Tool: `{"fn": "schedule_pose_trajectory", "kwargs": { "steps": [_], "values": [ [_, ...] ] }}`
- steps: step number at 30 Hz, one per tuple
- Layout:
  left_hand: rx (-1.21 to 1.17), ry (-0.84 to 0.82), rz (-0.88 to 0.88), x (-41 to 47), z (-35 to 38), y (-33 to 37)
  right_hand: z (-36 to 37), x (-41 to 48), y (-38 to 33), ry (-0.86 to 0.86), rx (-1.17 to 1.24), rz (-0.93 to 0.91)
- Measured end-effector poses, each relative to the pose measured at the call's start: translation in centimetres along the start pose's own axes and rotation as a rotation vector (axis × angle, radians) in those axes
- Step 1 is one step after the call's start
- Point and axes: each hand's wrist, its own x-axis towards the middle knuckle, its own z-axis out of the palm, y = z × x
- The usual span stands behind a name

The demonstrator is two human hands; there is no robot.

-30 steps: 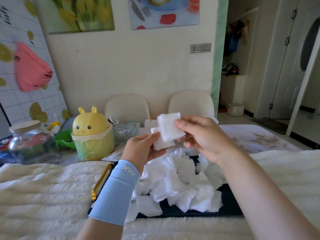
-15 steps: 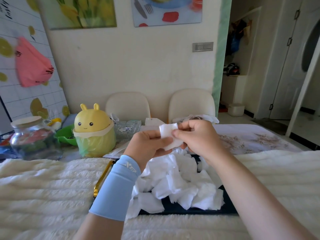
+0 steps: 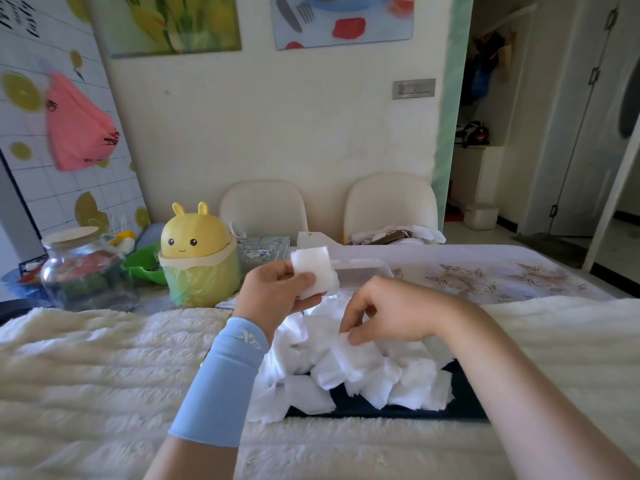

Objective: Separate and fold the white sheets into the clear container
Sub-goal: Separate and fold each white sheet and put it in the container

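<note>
- The left hand [image 3: 277, 289], just left of the pile and raised above it, had thumb and fingers curled round one folded sheet [image 3: 313, 271] and held it upright.
- The folded sheet was a small, thick white square with soft rounded edges, several layers deep. It looked neatly done, so that piece seemed ready to go in.
- The clear container [image 3: 363, 266] stood just behind the pile, partly hidden by the folded sheet. It was pale and see-through, and what lay inside could not be made out, so the count of finished sheets could not be told.
- The pile [image 3: 367, 372] of white sheets lay heaped on a dark tray [image 3: 381, 408], which rested on a fleecy white blanket [image 3: 104, 358]. The sheets were thin, crumpled and overlapping, with ragged edges spilling past the front of the tray. Many were unfolded, so by that look most of the work was left to do.
- The right hand [image 3: 384, 311] hovered over the top of the pile, wrist arched and fingers pointing down. Its thumb and forefinger were closed in a pinch on the edge of a loose sheet [image 3: 349, 348] at the pile's crest, the other fingers loosely curled.
- By the look of it, one sheet was folded and not yet stowed, and the next was being separated from the pile.
</note>
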Motion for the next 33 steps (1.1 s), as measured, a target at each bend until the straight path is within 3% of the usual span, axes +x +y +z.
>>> {"fn": "schedule_pose_trajectory", "kwargs": {
  "steps": [9,12,17,23,27,30,33],
  "values": [
    [0.121,0.006,0.051,0.9,2.1,0.6,-2.6,-0.8,2.2,0.316,0.442,0.008],
    [0.109,-0.039,0.009,1.0,2.9,0.5,-2.5,-0.7,2.3,0.386,0.449,0.018],
    [0.037,-0.262,-0.109,0.2,3.1,0.4,-2.2,-0.4,2.1,0.477,0.420,0.017],
    [0.006,-0.168,-0.128,0.6,2.4,-0.1,-2.8,-0.9,2.5,0.523,0.436,0.097],
    [0.072,-0.097,-0.099,0.8,2.2,-0.4,-3.8,-1.7,2.6,0.596,0.548,0.001],
    [0.087,-0.162,-0.090,0.6,2.8,-0.5,-3.4,-1.4,1.5,0.556,0.655,-0.104],
    [0.083,-0.279,-0.065,0.1,3.5,-0.4,-2.0,0.0,0.3,0.600,0.585,-0.139]
  ]
}}
